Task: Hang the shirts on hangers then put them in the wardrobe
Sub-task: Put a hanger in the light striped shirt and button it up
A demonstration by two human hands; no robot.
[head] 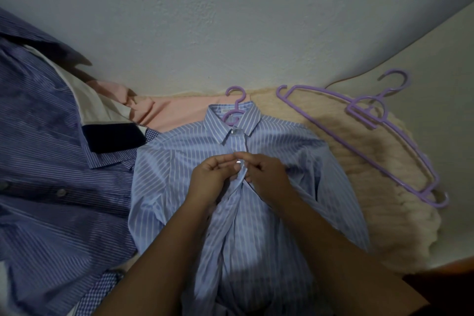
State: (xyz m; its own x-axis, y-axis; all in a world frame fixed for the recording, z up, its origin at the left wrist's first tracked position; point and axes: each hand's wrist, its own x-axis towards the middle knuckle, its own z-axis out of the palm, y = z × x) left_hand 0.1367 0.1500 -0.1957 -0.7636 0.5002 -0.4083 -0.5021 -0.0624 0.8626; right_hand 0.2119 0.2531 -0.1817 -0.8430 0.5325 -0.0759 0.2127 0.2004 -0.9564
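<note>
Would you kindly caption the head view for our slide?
Both hands button a light blue striped shirt already on a purple hanger.

Home bedroom, dim light. Soft surface covered by a fuzzy cream blanket (pixel 379 161), pushed against a plain white painted wall (pixel 230 20). Clothes laid out on it: light blue striped shirt (pixel 256 226), darker striped shirts (pixel 46 161), a pink garment (pixel 174 113). Spare purple plastic hangers (pixel 384 120) lie on the blanket at right.
</note>
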